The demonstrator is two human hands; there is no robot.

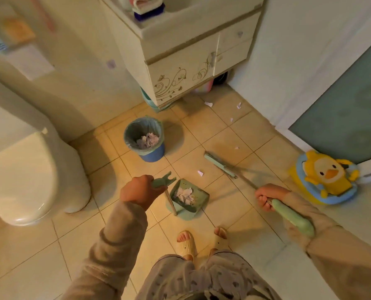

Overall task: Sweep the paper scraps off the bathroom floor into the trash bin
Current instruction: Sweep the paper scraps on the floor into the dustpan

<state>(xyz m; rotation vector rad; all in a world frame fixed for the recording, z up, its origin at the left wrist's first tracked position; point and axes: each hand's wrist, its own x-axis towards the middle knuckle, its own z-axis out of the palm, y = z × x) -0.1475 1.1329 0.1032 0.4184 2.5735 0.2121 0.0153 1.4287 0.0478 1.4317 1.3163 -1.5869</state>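
Slippers show nearest me on the tiled floor. Just beyond them, my left hand grips the handle of the dustpan, which holds crumpled paper. My right hand is clamped round the broom handle, and the broom head rests on the floor farther right. One paper scrap lies between them. Farther off stands the trash bin, and more scraps lie by the cabinet.

A toilet sits left — a vanity cabinet ahead, a duck-shaped potty seat by the door.
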